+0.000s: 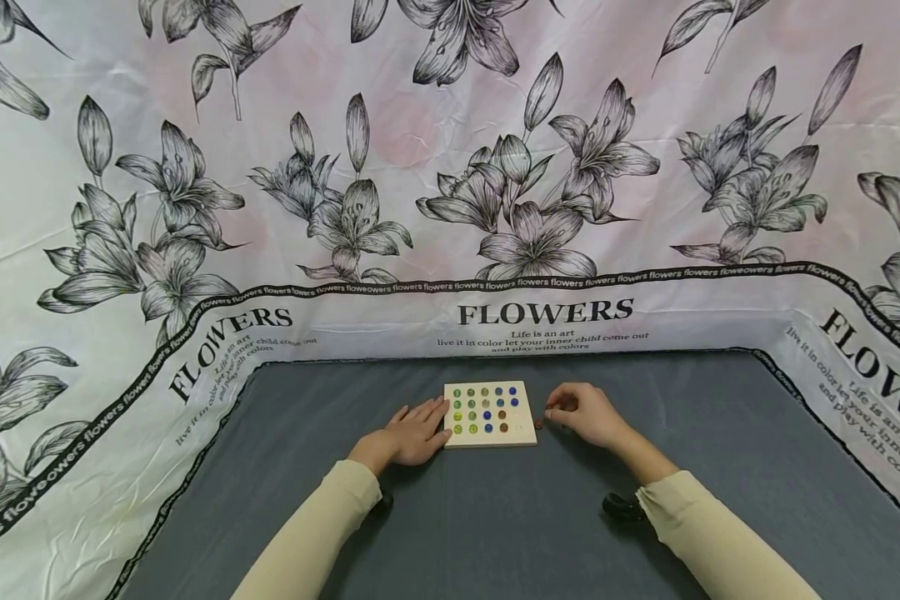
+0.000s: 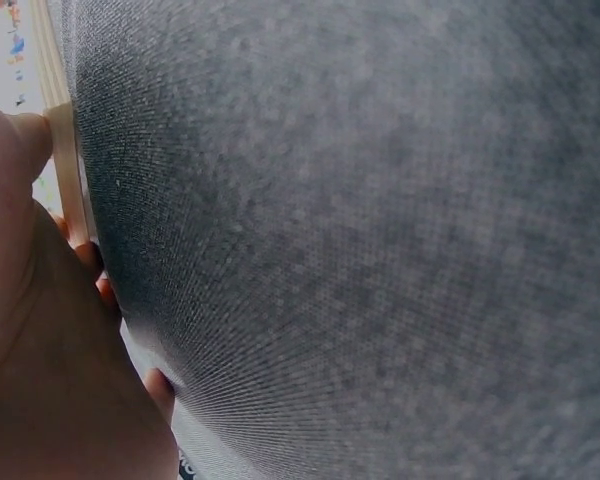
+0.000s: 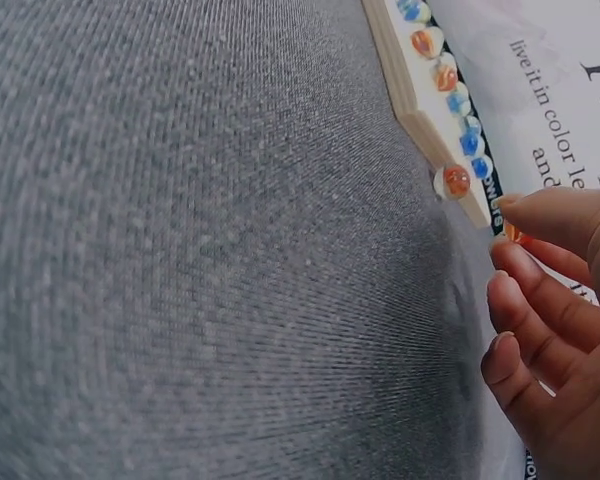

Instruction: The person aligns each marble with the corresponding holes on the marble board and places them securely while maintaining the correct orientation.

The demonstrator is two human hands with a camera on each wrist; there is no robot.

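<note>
A pale wooden board (image 1: pixel 527 435) with rows of glass marbles lies flat on the grey cloth; green and yellow ones sit to the left, blue and orange-brown ones to the right. My left hand (image 1: pixel 414 433) rests at the board's left edge with its fingers extended, thumb against the wood. Just off the right edge, my right hand (image 1: pixel 587 412) pinches an orange marble (image 3: pixel 512 233) between thumb and index finger, mostly hidden by them. Another orange marble (image 3: pixel 453 181) lies on the cloth beside the board, close to that hand.
Grey cloth (image 1: pixel 450 525) covers the table. Behind it and at both sides hangs a white curtain (image 1: pixel 390 325) printed with flowers and lettering. A dark band (image 1: pixel 622 506) is at the right wrist, below the cream sleeve (image 1: pixel 708 525).
</note>
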